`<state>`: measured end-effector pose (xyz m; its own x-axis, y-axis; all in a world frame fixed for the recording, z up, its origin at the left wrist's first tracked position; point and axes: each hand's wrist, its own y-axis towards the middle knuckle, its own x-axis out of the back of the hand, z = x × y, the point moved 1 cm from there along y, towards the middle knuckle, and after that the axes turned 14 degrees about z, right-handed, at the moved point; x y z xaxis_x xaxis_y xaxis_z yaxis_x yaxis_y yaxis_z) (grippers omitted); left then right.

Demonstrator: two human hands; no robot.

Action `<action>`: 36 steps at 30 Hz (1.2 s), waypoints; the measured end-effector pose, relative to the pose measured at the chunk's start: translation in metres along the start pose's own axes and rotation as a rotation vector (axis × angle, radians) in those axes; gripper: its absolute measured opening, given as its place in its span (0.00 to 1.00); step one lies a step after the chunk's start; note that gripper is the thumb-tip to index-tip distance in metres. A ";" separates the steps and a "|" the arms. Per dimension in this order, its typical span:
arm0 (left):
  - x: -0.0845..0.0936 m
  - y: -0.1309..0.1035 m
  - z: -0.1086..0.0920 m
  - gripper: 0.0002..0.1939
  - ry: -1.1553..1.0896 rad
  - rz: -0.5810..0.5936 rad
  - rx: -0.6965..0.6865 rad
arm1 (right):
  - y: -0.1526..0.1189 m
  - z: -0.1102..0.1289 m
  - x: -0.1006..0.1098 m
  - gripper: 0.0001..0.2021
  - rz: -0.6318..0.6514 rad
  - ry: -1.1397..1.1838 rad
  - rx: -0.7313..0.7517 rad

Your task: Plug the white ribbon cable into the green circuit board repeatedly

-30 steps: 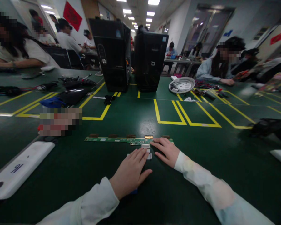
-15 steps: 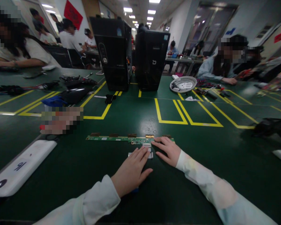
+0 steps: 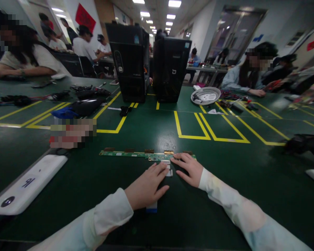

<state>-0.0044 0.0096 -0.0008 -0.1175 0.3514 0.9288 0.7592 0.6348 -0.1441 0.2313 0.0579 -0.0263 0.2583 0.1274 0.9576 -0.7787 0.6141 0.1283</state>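
A long, narrow green circuit board with brown-gold tabs along its far edge lies on the table before me. My right hand rests on its right part, palm down with fingers spread, covering some of it. My left hand lies flat over a white ribbon cable at the board's near edge, fingertips by the connector and thumb apart. The cable's blue-tipped end shows below my left palm. Its middle stretch is hidden under that hand.
Two black computer towers stand at the back. A white basket is right of them. Cables and a black-and-blue item lie to the left, with a long white device nearer. Yellow tape marks the green table. Several people sit around.
My left hand has shifted slightly, uncovering more of the cable's blue-tipped end. My right hand stays on the board. The view has shifted a little.
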 end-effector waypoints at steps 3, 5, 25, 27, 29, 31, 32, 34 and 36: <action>0.002 -0.001 0.006 0.28 0.014 -0.003 -0.038 | 0.000 0.000 0.001 0.22 0.005 -0.005 -0.001; 0.004 -0.001 0.008 0.28 0.031 -0.004 -0.055 | 0.000 0.000 0.001 0.22 0.008 -0.006 0.000; -0.004 -0.002 -0.018 0.30 0.115 -0.059 0.093 | -0.001 0.006 0.002 0.22 0.029 -0.070 -0.035; -0.005 -0.002 -0.016 0.29 0.091 -0.059 0.104 | -0.002 0.006 0.002 0.22 0.036 -0.066 -0.027; -0.006 -0.002 -0.013 0.29 0.072 -0.072 0.098 | -0.002 0.005 0.003 0.22 0.038 -0.061 -0.021; -0.006 -0.003 -0.009 0.28 0.064 -0.071 0.074 | -0.002 0.005 0.004 0.22 0.044 -0.055 -0.022; -0.006 -0.003 -0.007 0.29 0.064 -0.063 0.058 | -0.002 0.005 0.004 0.22 0.049 -0.050 -0.023; -0.006 -0.003 -0.004 0.29 0.064 -0.041 0.037 | -0.002 0.004 0.005 0.22 0.056 -0.039 -0.025; -0.004 -0.003 -0.001 0.29 0.066 -0.025 0.028 | -0.002 0.004 0.005 0.22 0.056 -0.030 -0.024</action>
<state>-0.0058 0.0053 -0.0035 -0.0930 0.2902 0.9524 0.7382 0.6621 -0.1296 0.2319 0.0545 -0.0206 0.1965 0.1388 0.9706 -0.7773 0.6254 0.0679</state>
